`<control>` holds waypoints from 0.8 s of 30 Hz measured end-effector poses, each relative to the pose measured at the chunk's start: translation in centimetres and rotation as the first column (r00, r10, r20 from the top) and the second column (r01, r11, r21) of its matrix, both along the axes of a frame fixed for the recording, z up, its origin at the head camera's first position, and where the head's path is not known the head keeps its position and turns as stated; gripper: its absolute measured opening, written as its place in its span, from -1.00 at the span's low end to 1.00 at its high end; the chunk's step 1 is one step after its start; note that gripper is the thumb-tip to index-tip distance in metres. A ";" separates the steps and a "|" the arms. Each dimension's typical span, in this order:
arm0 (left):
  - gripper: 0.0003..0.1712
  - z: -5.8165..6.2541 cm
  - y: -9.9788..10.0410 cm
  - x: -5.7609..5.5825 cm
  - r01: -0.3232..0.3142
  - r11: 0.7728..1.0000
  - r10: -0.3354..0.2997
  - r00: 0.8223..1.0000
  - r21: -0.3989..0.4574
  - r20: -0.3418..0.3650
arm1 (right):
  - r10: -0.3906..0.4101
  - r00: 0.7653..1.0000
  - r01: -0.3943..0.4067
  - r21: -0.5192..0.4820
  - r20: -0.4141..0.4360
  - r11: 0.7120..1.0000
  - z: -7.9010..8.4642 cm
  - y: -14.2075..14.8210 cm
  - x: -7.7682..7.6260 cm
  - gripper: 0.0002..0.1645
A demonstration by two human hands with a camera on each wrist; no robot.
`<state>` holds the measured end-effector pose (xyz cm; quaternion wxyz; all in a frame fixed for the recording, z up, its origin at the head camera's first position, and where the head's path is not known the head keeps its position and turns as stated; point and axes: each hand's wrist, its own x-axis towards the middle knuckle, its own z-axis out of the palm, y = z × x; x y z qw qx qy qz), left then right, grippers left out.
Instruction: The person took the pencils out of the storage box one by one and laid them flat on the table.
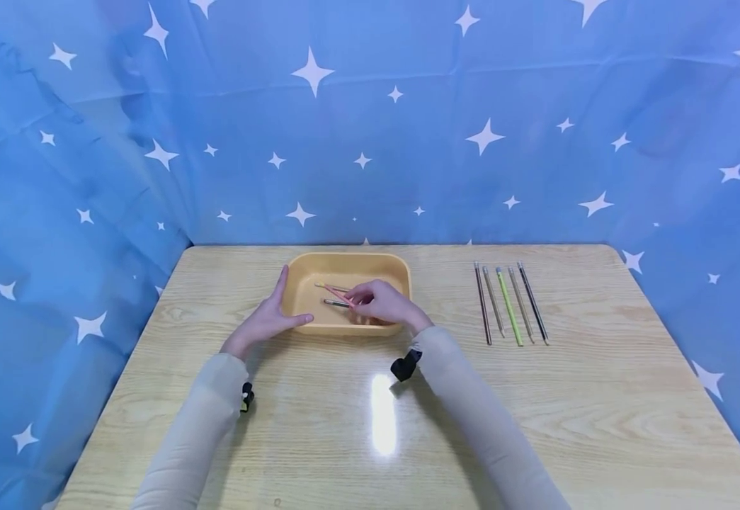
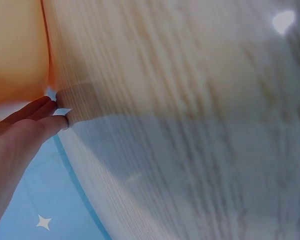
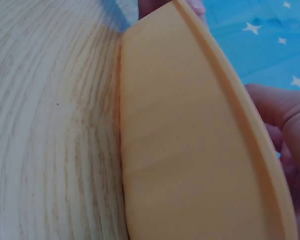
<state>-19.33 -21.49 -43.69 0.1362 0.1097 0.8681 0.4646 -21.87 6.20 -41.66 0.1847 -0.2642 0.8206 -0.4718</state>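
My right hand [image 1: 379, 301] reaches into a shallow tan tray [image 1: 347, 259] and pinches a pinkish-red pencil [image 1: 338, 294] near its right end. A dark pencil [image 1: 336, 303] lies on the tray floor close to my fingertips, and part of a light brownish pencil [image 1: 339, 287] shows behind the red one. At the tray's left near corner rests my left hand [image 1: 268, 319], its fingers straight along the outer wall and its thumb over the near rim. The right wrist view shows mostly the tray's wall [image 3: 180, 130], which hides the pencils and fingertips.
To the right of the tray, several pencils lie side by side on the wooden table [image 1: 599, 397], among them a bright green pencil [image 1: 510, 306] and a black pencil [image 1: 533, 303]. A blue star-patterned cloth [image 1: 408, 106] hangs behind the table.
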 end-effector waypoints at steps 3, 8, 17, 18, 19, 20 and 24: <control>0.39 0.0 -0.1 0.0 0.004 1.000 -0.004 1.000 0.006 0.005 | -0.021 1.000 0.021 -0.076 -0.004 0.997 0.7 0.4 0.3 -0.61; 0.39 0.0 0.0 0.0 0.009 1.000 -0.009 1.000 0.020 0.010 | -0.029 0.999 0.034 -0.148 0.031 0.988 4.0 1.7 1.7 -0.60; 0.38 0.1 -0.1 -0.1 0.010 1.000 -0.010 1.000 0.012 0.010 | -0.172 0.985 0.169 -0.159 -0.005 0.973 2.6 6.7 1.5 -0.56; 0.38 0.1 -0.1 -0.1 0.011 1.000 -0.011 1.000 0.013 0.010 | -0.189 0.982 0.185 -0.156 -0.008 0.970 2.4 7.5 1.6 -0.56; 0.38 0.1 -0.1 0.0 0.013 1.000 -0.013 1.000 0.012 0.011 | -0.202 0.979 0.198 -0.151 -0.009 0.968 2.2 8.3 1.8 -0.56; 0.38 0.2 -0.1 0.0 0.015 1.000 -0.016 1.000 0.012 0.012 | -0.218 0.976 0.215 -0.142 -0.009 0.966 2.1 9.0 1.9 -0.56; 0.39 0.2 -0.1 0.2 0.015 1.000 -0.015 1.000 0.013 0.023 | -0.267 0.964 0.266 -0.101 0.001 0.959 1.5 12.1 2.6 -0.54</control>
